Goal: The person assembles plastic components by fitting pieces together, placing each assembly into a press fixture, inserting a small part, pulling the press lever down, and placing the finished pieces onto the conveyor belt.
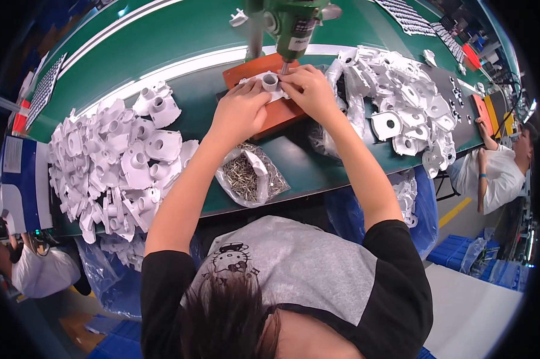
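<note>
With left hand (244,109) and right hand (308,90), apparently grasping a white plastic part (270,88) at twelve o'clock, on an orange block (277,118) beneath a green drill (294,29). Heaped at nine and two: similar pieces (137,161).

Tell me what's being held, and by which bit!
A white plastic part: the left grip holds its left side, the right grip its right end, with its tube between them.
</note>
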Demonstrator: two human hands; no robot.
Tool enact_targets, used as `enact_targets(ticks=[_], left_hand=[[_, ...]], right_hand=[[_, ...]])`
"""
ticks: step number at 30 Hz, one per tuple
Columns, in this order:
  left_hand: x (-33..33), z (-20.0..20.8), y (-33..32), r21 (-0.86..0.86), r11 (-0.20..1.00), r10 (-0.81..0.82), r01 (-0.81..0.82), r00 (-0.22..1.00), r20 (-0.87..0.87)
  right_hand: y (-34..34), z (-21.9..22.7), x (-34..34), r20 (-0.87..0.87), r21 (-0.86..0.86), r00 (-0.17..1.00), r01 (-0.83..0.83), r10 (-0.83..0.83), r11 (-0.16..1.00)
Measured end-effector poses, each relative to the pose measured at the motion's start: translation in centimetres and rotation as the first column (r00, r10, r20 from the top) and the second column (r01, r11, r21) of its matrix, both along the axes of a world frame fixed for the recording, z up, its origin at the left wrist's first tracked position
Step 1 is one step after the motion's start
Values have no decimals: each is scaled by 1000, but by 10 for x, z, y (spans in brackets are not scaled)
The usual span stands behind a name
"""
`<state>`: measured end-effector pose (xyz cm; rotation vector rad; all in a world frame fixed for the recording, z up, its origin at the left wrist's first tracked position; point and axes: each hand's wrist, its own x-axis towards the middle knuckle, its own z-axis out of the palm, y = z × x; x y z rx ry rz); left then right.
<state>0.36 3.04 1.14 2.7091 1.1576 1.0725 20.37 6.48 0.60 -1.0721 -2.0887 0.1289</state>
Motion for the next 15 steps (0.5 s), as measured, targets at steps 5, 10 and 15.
enact_targets(ticks=[5,10,15], left_hand=[[-1,6,1,-6,999,38,-38,999,-16],[-8,11,9,-216,976,12,-34,995,-104],[-12,5,9,-262,963,48,-65,996,-71]], right_hand=[[-12,-3,-2,162,214,985,27,-63,976],[-21,18,-7,221,157,961,136,-169,978],[-91,29,-52,140,80,977,-175,163,981]])
